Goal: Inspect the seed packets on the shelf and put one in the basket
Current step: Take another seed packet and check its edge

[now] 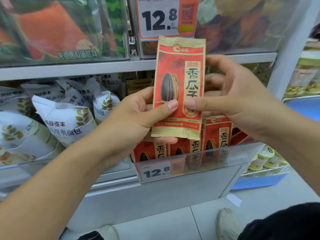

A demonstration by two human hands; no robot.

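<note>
Red-and-tan paper sunflower-seed packet [179, 87], upright and front-facing, held before the shelving by both hands; left hand [138, 116] grips its lower left edge, thumb across the front, fingers curled behind; right hand [233, 94] pinches its right edge, thumb on the front, fingers folded behind. Directly below, a clear plastic shelf bin [216, 158] holds matching red seed packets [217, 134] standing upright, with a white-and-orange price tag [160, 171] reading 12.8 on its front; to the left lie white bread bags with wheat-ear print [64, 122]; above, a larger 12.8 price card [164, 16].
</note>
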